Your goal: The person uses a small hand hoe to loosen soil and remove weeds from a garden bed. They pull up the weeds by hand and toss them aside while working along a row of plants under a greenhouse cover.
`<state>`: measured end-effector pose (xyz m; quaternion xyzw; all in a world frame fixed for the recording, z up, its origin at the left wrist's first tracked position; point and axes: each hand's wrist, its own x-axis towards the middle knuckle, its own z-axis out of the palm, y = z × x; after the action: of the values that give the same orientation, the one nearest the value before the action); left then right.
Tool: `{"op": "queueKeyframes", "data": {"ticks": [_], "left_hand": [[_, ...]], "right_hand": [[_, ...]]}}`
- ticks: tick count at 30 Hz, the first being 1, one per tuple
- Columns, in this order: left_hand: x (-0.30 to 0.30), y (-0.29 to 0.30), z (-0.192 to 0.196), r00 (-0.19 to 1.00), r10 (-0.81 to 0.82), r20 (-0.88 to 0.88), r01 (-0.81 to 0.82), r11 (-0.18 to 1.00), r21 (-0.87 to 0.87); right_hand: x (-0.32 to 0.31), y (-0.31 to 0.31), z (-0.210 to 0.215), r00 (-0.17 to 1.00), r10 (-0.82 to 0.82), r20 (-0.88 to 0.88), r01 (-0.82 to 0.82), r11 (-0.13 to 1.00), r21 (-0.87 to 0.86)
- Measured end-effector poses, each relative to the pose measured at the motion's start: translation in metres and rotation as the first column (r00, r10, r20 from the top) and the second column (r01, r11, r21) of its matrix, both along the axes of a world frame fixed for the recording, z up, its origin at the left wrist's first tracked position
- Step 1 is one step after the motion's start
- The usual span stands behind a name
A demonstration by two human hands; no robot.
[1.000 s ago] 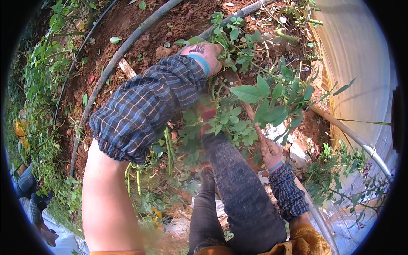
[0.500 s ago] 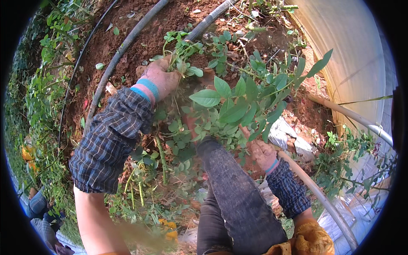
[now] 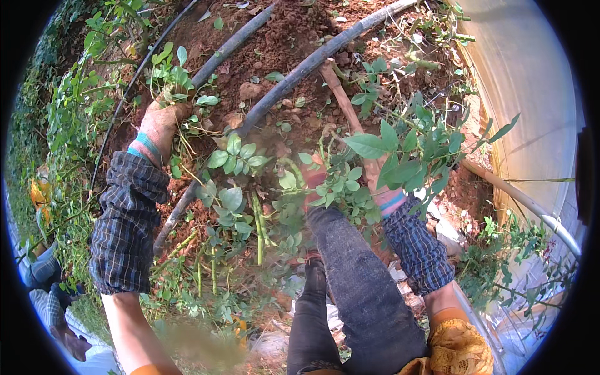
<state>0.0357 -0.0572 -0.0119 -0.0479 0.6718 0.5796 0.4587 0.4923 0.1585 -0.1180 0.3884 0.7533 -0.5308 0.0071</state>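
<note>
My left hand (image 3: pixel 161 125), in a soil-stained pinkish glove with a blue-striped cuff, is closed round a bunch of uprooted green weeds (image 3: pixel 178 81). It is over the bare soil at the left, beside a dark hose. My right hand (image 3: pixel 376 172), in a matching glove, is partly covered by leaves. It grips a brown wooden handle (image 3: pixel 344 100) that reaches up over the soil to the dark pipe; any tool head on it cannot be made out. Leafy rose-like shoots (image 3: pixel 400 153) stand in front of the right hand, and cut green stems (image 3: pixel 258 228) rise between my arms.
A dark irrigation pipe (image 3: pixel 312 59) crosses the reddish soil, with a second pipe (image 3: pixel 234 44) beyond. Translucent plastic sheeting (image 3: pixel 525 94) and a pale pole (image 3: pixel 531 209) border the right. Dense greenery lines the left, where part of another person (image 3: pixel 47 275) shows at the edge.
My left hand has moved left with the weeds, away from the middle. My right hand has moved up and forward, and the wooden handle now extends farther over the soil.
</note>
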Motion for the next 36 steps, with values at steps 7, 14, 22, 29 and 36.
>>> {"op": "queueKeyframes", "data": {"ticks": [7,14,22,29,36], "left_hand": [[-0.009,-0.012,-0.013,0.962,0.005,-0.273,-0.014,0.999,-0.034],[-0.025,-0.007,-0.026,0.972,0.016,-0.235,-0.02,1.0,-0.015],[-0.03,0.059,-0.026,0.681,-0.503,-0.533,0.209,0.83,-0.516],[-0.038,0.048,-0.039,0.739,-0.386,-0.552,0.148,0.893,-0.425],[-0.048,-0.066,-0.035,0.874,0.119,-0.471,-0.198,0.972,-0.123]], "right_hand": [[-0.016,0.024,0.082,0.897,0.442,0.025,-0.401,0.785,0.472],[-0.035,0.018,0.083,0.996,0.083,0.034,-0.079,0.991,-0.11],[-0.1,0.031,0.062,0.93,-0.337,-0.147,0.129,0.674,-0.728],[-0.093,0.037,0.057,0.976,0.207,-0.068,-0.216,0.869,-0.446],[-0.045,0.001,0.158,0.957,0.157,0.245,-0.013,0.864,-0.504]]}}
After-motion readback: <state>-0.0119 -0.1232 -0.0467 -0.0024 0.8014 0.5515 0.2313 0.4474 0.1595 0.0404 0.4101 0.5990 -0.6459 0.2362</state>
